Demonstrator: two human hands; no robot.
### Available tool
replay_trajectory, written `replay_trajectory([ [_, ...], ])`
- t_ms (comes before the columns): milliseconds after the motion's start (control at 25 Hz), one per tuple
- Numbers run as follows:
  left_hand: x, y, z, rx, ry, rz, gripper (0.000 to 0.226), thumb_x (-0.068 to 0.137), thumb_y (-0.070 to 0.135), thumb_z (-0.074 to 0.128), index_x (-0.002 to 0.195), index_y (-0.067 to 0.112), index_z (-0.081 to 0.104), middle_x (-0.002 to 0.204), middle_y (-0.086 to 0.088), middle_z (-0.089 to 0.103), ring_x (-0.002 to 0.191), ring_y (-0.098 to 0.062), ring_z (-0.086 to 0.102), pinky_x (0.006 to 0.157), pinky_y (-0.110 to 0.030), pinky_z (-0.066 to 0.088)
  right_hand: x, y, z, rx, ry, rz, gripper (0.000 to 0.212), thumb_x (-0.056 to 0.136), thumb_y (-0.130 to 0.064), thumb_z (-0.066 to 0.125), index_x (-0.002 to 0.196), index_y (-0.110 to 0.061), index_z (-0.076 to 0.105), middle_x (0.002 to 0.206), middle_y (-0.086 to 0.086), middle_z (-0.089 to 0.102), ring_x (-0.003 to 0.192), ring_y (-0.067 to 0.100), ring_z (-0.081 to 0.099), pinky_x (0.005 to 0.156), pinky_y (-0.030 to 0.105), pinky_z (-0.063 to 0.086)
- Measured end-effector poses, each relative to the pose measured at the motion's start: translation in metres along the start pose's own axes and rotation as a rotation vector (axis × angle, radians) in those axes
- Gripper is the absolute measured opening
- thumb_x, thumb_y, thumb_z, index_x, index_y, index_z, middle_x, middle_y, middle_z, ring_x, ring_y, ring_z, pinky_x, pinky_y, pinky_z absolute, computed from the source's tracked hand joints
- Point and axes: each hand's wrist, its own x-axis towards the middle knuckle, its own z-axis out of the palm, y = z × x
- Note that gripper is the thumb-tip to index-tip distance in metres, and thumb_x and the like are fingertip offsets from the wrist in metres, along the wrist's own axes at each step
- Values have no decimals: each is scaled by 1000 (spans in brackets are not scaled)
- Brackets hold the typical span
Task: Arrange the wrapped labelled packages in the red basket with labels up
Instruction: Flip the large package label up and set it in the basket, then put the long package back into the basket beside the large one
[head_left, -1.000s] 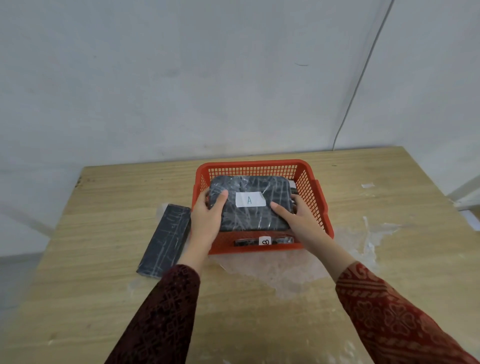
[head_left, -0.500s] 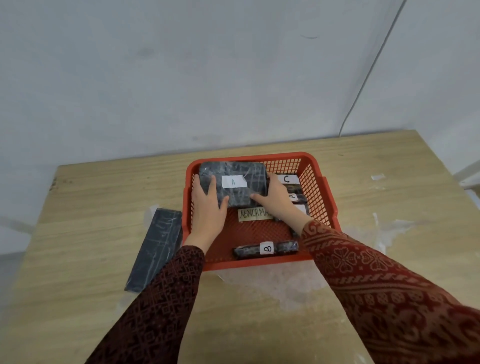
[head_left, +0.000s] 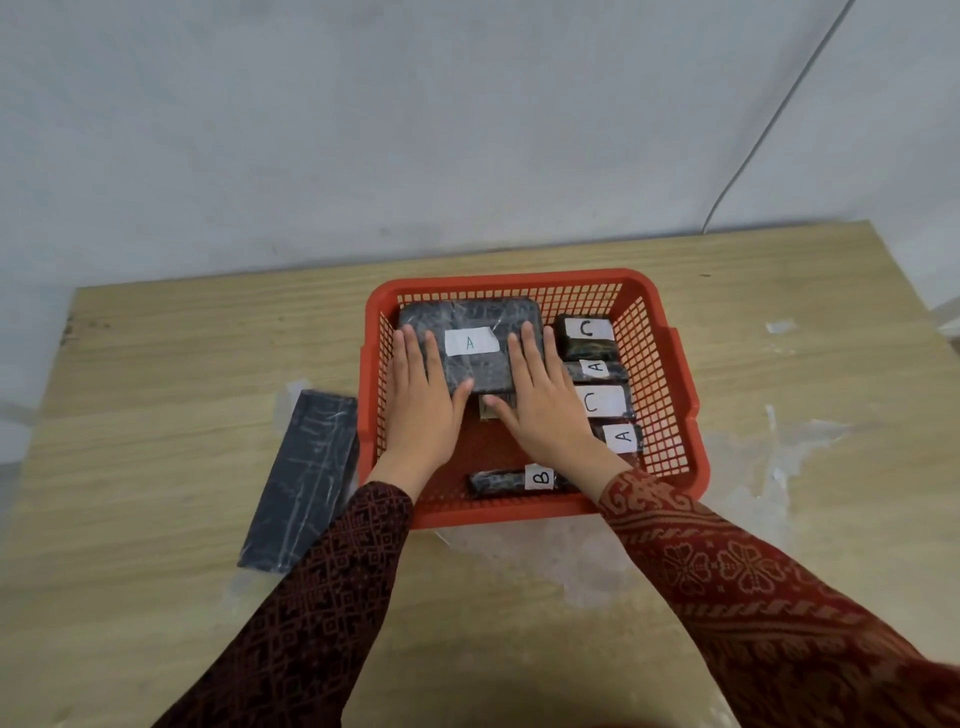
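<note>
The red basket sits mid-table. A large dark wrapped package, label A up, lies flat in its back left corner. My left hand and my right hand rest flat on top of it, fingers spread on either side of the label. Down the basket's right side lie smaller packages, labels up: C, A, C, A. A thin package B lies along the front wall. A long dark wrapped package lies on the table left of the basket, no label showing.
The wooden table stands against a pale wall. Clear film scraps lie in front of and right of the basket. A tan paper slip peeks out between my hands. A thin cable runs down the wall.
Both hands carried the large A package from the basket's front to its back left corner and set it down. My fingers moved from gripping its sides to lying flat on top.
</note>
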Motion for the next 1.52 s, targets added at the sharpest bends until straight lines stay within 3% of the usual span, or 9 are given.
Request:
replay_trajectory([
  [240, -4, 7, -23, -16, -55, 8, 67, 102, 36, 31, 152, 6, 1, 159, -23, -12, 148, -35, -13, 123, -43, 0, -6, -10, -14, -79, -30, 11, 81, 94, -58, 30, 150, -11, -7, 159, 11, -15, 145, 27, -18, 119, 47, -4],
  [440, -59, 5, -65, -207, 316, 134, 46, 100, 23, 39, 145, 15, 35, 159, -13, 22, 149, -29, 15, 122, -42, 15, -49, -53, -18, 198, 90, -204, 60, 97, -35, 45, 147, -9, 25, 159, 15, 12, 147, 29, 1, 118, 40, 3],
  [560, -113, -46, -58, -288, 539, -49, 40, 95, 24, 43, 131, 8, 50, 142, -17, 46, 135, -33, 39, 114, -44, 31, -70, -92, -8, 275, 46, -383, 49, 96, -26, 49, 140, -8, 40, 153, 14, 30, 145, 29, 18, 119, 44, 18],
  [800, -165, -118, -3, -185, 102, -424, 86, 83, 49, 63, 151, 17, 22, 156, -20, 21, 144, -37, 21, 116, -47, 22, -32, -153, -9, -44, 42, -611, 47, 91, -18, 52, 136, -6, 43, 148, 22, 34, 140, 40, 25, 117, 51, 19],
  [880, -166, -123, 1, -233, 124, -414, 86, 83, 42, 66, 151, 18, 20, 156, -19, 21, 143, -36, 21, 116, -45, 24, -4, -177, -12, -239, -49, -626, 51, 94, -26, 50, 140, -8, 36, 153, 22, 25, 139, 39, 26, 113, 48, 24],
  [1000, -168, -127, -3, -393, 186, -402, 77, 83, 30, 68, 147, 15, 28, 149, -18, 28, 136, -34, 28, 112, -44, 34, 22, -203, -7, -425, -308, -524, 59, 98, -49, 34, 145, -15, 26, 149, 19, 29, 116, 40, 51, 80, 42, 44],
  [1160, -180, -129, -33, -543, 403, -345, 48, 86, 28, 64, 130, 13, 51, 129, -15, 47, 119, -26, 44, 98, -36, 43, 38, -213, -17, -351, -451, -534, 67, 93, -64, 24, 134, -16, 45, 133, 17, 51, 112, 39, 51, 92, 47, 42],
  [1280, -187, -133, -79, -859, 632, -361, 21, 85, 33, 57, 98, 18, 64, 95, -3, 66, 89, -11, 61, 77, -26, 46, 36, -208, -65, -42, -415, -686, 51, 92, -57, 41, 118, -17, 60, 116, 3, 63, 107, 23, 54, 98, 37, 27],
  [1520, -169, -105, -149, -1180, 524, -288, 27, 92, 29, 53, 73, 15, 66, 70, 2, 60, 67, -8, 57, 67, -27, 42, 13, -155, -139, 200, -135, -807, 31, 78, -30, 75, 100, -13, 60, 88, -2, 60, 82, 17, 55, 71, 29, 39],
])
